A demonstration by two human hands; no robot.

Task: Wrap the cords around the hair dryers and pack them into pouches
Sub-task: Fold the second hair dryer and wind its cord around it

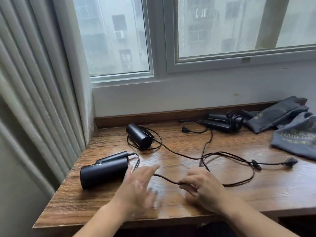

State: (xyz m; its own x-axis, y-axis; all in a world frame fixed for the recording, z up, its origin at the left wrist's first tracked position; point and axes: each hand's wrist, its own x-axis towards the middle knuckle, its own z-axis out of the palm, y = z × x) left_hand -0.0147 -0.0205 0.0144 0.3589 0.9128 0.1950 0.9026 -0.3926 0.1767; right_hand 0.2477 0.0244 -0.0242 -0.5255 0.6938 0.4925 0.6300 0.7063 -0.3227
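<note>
Right now the right hand [203, 187] pinches the cord [167, 178] of the nearest hair dryer [104, 173], low in the middle of the frame, thumb and fingers closed on it just above the desk [171, 139]. The left hand [138, 183] is spread, fingers loose and blurred, between that pinch and the dryer's rear end; it holds nothing. The nearest dryer lies on its side at lower left with its handle folded along the body. From the pinch its cord runs right in a wide loop, crossing other cords on the way toward the plugs at the right.

A second hair dryer [139, 137] sits further back at centre left with its cord curled loosely round it, and a third hair dryer [225, 121] lies at upper right, some cord bunched on it and its plug [185, 129] lying free. Two grey pouches [277, 115] lie at the far right, both flat and seemingly empty.

The step in hand looks like gathering the nearest dryer's cord for winding. To do it well, the left hand should take the dryer body and hold it steady while the right feeds cord in even turns, starting close to the handle. First the cord should be drawn clear of the crossing cords, or a pull may drag the other dryers.
</note>
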